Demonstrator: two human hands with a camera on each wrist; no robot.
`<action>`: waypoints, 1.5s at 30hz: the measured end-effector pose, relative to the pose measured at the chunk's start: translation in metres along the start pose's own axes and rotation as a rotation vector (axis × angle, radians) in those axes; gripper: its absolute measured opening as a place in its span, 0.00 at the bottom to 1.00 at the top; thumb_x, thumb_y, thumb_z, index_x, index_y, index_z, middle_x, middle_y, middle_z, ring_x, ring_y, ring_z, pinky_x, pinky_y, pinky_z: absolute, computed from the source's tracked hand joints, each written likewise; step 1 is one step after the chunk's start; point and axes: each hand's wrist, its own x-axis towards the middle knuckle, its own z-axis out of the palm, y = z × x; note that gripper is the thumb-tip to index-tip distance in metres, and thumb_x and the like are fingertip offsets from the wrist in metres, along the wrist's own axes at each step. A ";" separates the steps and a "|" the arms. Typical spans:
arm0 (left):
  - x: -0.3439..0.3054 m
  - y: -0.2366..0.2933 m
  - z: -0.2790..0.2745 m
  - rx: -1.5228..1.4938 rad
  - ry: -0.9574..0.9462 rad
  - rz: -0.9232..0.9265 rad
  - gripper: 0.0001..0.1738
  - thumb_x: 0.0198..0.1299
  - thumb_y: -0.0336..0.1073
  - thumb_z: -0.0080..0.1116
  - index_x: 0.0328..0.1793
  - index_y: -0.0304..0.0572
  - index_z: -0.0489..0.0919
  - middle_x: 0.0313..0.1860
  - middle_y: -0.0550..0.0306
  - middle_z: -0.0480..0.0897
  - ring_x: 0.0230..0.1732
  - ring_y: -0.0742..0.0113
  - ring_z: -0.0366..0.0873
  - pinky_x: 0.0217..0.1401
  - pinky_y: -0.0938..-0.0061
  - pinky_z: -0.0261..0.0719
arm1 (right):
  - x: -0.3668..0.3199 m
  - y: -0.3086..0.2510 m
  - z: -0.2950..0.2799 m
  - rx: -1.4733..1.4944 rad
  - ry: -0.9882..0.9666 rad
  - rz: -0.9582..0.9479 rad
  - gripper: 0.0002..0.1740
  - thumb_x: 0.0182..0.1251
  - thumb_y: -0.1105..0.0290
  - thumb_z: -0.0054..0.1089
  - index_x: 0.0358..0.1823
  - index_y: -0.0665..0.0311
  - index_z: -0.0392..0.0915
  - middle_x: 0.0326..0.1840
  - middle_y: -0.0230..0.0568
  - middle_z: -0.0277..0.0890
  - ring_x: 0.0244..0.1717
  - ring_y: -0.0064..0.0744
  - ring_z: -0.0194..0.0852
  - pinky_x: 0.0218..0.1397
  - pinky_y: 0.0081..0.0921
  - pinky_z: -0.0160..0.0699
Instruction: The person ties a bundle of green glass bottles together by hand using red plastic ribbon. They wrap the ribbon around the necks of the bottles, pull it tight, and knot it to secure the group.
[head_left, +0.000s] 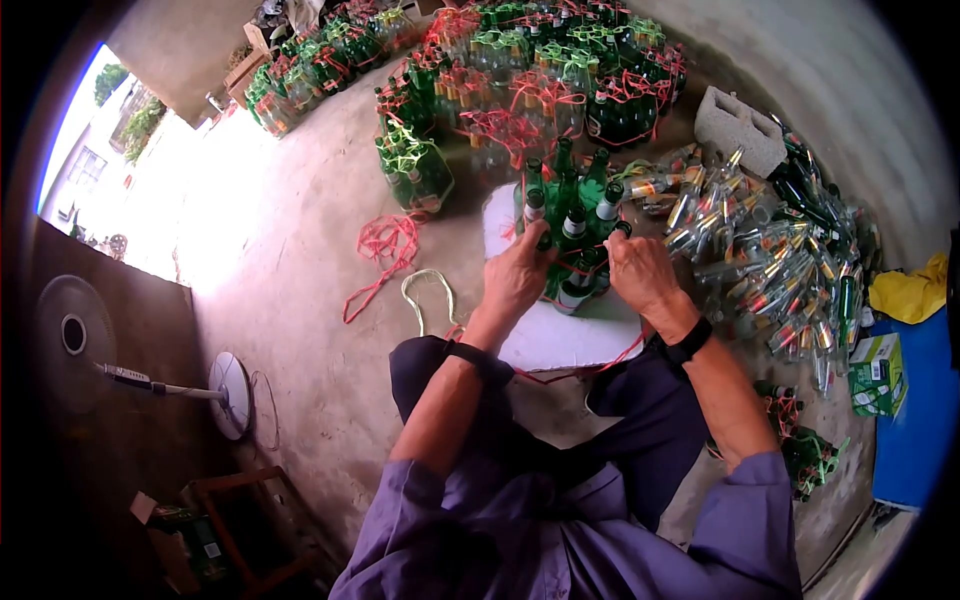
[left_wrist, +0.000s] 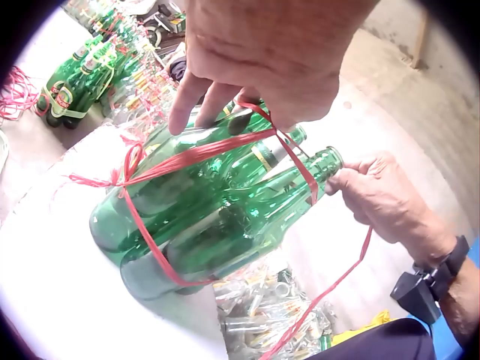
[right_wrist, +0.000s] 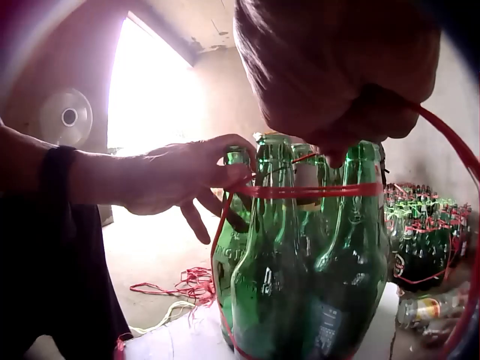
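A bundle of green glass bottles point(head_left: 573, 225) stands upright on a white block point(head_left: 560, 345) before the person's knees. Red plastic twine point(left_wrist: 202, 156) wraps around the bottles, low on their bodies and at their necks. My left hand point(head_left: 520, 270) pinches the twine beside a bottle neck, its other fingers spread along the outer bottle. On the opposite side, my right hand point(head_left: 643, 270) grips the twine close to the bottle mouths. A loose length of twine point(right_wrist: 450, 135) trails from this hand; its fingertips are partly hidden in the right wrist view.
Loose clear bottles point(head_left: 780, 270) are heaped at the right beside a concrete block point(head_left: 740, 130). Several tied bottle bundles point(head_left: 530, 75) stand at the back. Tangled red twine point(head_left: 388, 240) lies on the floor; a fan point(head_left: 75, 335) stands left.
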 end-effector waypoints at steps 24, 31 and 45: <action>0.013 0.072 -0.019 0.400 0.113 0.500 0.21 0.56 0.39 0.64 0.55 0.42 0.79 0.44 0.56 0.85 0.48 0.57 0.76 0.53 0.60 0.69 | -0.040 0.010 0.078 0.617 0.111 0.521 0.24 0.72 0.58 0.52 0.24 0.70 0.78 0.26 0.62 0.75 0.35 0.66 0.77 0.36 0.51 0.73; 0.027 0.074 -0.001 0.390 -0.150 0.586 0.22 0.60 0.44 0.63 0.58 0.43 0.77 0.37 0.58 0.85 0.46 0.58 0.74 0.54 0.61 0.63 | -0.040 0.015 0.096 0.745 0.103 0.626 0.30 0.69 0.49 0.56 0.20 0.72 0.78 0.18 0.59 0.73 0.23 0.58 0.76 0.29 0.47 0.68; 0.054 0.086 -0.006 0.526 -0.655 0.405 0.34 0.51 0.40 0.66 0.65 0.41 0.70 0.51 0.51 0.85 0.56 0.50 0.79 0.60 0.56 0.70 | -0.020 0.002 0.056 0.655 -0.125 1.014 0.32 0.47 0.37 0.69 0.27 0.64 0.85 0.30 0.57 0.83 0.38 0.61 0.83 0.42 0.50 0.77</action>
